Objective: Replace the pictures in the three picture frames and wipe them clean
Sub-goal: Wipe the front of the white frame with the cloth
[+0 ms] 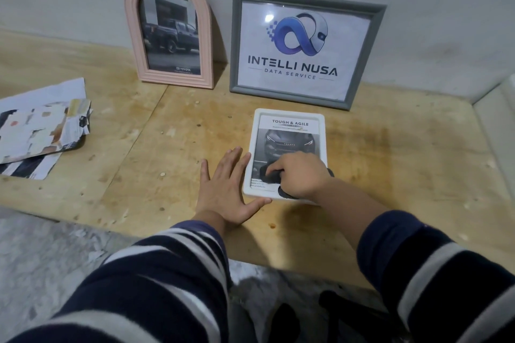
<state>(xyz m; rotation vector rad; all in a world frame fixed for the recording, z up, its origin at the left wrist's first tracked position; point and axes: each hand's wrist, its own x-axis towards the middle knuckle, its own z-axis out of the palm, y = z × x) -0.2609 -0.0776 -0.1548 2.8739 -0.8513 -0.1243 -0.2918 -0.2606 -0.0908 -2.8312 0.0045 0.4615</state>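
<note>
A bare workroom — stained plywood bench (390,164); scuffed grey wall (418,36); mottled concrete floor (41,259).

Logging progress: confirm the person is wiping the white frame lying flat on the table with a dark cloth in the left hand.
Wrong hand. The head view shows the dark cloth in the right hand, on the white frame lying flat; the left hand rests open beside it on the table.
</note>
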